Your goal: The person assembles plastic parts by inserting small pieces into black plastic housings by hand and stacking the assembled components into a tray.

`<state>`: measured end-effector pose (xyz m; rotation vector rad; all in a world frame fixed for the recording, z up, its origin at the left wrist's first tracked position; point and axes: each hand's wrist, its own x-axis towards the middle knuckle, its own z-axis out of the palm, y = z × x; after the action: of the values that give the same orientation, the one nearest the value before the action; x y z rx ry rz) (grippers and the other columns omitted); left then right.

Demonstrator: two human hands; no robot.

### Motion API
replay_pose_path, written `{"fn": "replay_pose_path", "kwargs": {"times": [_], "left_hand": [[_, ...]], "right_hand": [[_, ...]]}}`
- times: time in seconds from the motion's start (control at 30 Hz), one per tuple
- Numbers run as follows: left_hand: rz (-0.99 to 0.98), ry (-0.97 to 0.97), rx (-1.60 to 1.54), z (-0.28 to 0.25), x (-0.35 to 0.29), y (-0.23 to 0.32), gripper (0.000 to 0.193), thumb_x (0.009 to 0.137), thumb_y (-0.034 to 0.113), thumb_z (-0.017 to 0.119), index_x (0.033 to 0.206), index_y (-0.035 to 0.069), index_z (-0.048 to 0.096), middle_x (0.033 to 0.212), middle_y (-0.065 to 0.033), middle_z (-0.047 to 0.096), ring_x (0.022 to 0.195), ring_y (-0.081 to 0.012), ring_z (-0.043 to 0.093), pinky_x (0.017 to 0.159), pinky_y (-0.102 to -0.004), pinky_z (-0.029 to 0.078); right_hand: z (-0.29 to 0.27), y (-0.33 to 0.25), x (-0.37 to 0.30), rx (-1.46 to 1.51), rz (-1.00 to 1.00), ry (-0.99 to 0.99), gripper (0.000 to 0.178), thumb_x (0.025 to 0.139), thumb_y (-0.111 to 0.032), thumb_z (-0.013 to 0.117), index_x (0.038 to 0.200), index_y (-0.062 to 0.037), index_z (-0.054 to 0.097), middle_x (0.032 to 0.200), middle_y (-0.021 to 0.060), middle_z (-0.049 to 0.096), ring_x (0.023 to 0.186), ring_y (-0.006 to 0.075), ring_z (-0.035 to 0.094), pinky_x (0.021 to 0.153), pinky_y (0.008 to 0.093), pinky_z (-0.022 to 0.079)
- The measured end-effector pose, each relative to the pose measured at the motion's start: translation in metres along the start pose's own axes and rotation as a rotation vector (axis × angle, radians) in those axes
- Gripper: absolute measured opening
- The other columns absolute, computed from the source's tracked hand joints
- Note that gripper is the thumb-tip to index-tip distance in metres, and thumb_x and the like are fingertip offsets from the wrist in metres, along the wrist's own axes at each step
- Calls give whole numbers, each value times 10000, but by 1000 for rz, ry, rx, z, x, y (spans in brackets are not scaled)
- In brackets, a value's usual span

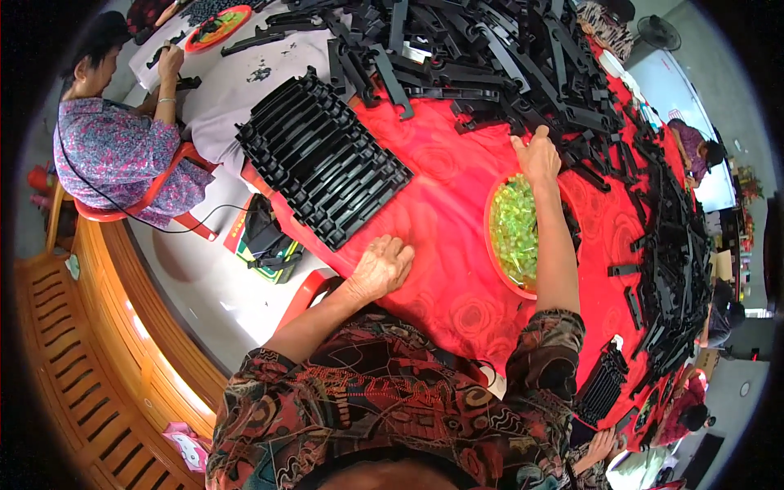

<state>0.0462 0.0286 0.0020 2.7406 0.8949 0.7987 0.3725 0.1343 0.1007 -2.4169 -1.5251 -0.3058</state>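
Note:
My left hand (pixel 382 266) rests on the red tablecloth (pixel 441 245) with its fingers curled in; nothing shows in it. Just beyond it lies a neat row of long black plastic parts (pixel 322 159), set side by side. My right hand (pixel 539 155) reaches over a round orange-rimmed tub (pixel 492 245) to the near edge of a big loose pile of black plastic parts (pixel 490 65). Its thumb and forefinger are apart, close to the parts; whether they touch one is unclear. Small green and clear pieces (pixel 516 233) fill the tub, and my right forearm covers part of it.
A person (pixel 122 139) sits at the left, near an orange-rimmed dish (pixel 216 31). More black parts (pixel 670 269) spread along the right side. A smaller row of black parts (pixel 604 384) lies at the lower right. A wooden bench (pixel 90 359) stands at the left.

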Motion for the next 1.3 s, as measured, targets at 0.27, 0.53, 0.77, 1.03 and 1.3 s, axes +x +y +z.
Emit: {"fn": "replay_pose_path", "kwargs": {"times": [0.27, 0.53, 0.77, 1.03, 1.3], "left_hand": [[-8, -11, -77, 0, 0, 0, 135, 777, 135, 634, 841, 66, 537, 763, -111, 481, 756, -288, 518, 692, -405, 451], [-4, -7, -82, -2, 1, -2, 123, 786, 137, 619, 824, 67, 525, 763, -110, 475, 761, -288, 516, 695, -404, 449], [9, 19, -70, 1, 0, -2, 113, 787, 131, 615, 812, 69, 525, 758, -113, 484, 752, -293, 520, 689, -403, 448], [-9, 73, -82, 0, 0, 1, 125, 786, 126, 635, 816, 54, 537, 761, -121, 502, 754, -305, 528, 689, -415, 451], [1, 439, -167, -10, -7, 3, 460, 703, 16, 650, 1141, -36, 523, 1029, -183, 537, 889, -327, 536, 759, -391, 445]], "right_hand": [[44, -14, 30, -73, 63, 35, 453, 782, -353, 672, 995, 6, 493, 963, 241, 624, 843, 384, 655, 746, 474, 539], [-12, -3, 28, 168, 15, 250, 409, 735, -316, 689, 985, -31, 536, 988, 204, 591, 889, 412, 599, 758, 506, 488], [-36, -4, -16, 43, -231, 431, 342, 767, -219, 695, 1016, -75, 510, 991, 145, 535, 717, 365, 620, 606, 456, 510], [-84, -26, -77, 177, -362, 527, 336, 767, -149, 694, 1046, -72, 524, 980, 119, 530, 670, 327, 602, 614, 398, 505], [-82, -42, -202, 760, 141, 133, 218, 787, -147, 693, 898, 22, 612, 806, 126, 626, 746, 212, 580, 707, 348, 460]]}}
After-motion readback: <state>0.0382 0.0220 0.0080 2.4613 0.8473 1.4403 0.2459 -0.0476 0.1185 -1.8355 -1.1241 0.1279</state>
